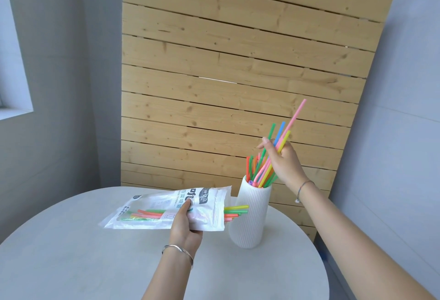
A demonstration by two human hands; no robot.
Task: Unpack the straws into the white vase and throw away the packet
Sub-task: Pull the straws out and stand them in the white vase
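One round grey table [71,264], one white ribbed vase [250,218], one straw packet [166,206], two hands in view.

Vase stands upright near the table's far right edge, in front of a slatted wooden panel [238,61]. A cluster of coloured straws already sits in its mouth, leaning right; count unclear where they overlap, but red, orange, green, yellow and pink tips show.

Right hand [284,164] is above and just right of the vase mouth, fingers closed around a small bunch of straws [282,140]. Four upper ends stick out above the hand: one green, one blue, one yellow, one long pink that reaches highest. Their lower ends angle down to the vase opening. One thin bracelet on the right wrist.

Left hand [184,224] grips the packet, thumb on top across the printed label, fingers underneath. Packet is held lying roughly flat above the table's far half, its open end pointing right toward the vase and close beside it. Remaining straws [235,211] poke out of the open end: about five tips, yellow, green and orange-red, just in front of the vase wall. More show through the clear window at the packet's left. One silver bangle on the left wrist.
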